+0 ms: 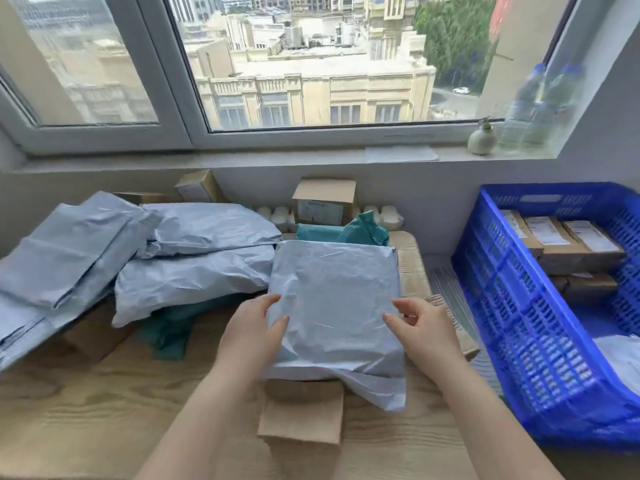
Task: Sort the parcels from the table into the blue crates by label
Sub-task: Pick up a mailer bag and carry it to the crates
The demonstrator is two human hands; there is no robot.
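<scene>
Two bare hands (254,336), forearms unsleeved, no jewellery

The flat brown cardboard box (302,415) lies mostly hidden under the grey plastic mailer bag (334,306), whose label side cannot be seen. The blue plastic lattice crate (530,344) is cut by the right edge. Labels on the brown boxes inside it (568,244) are too blurred to read.
</scene>
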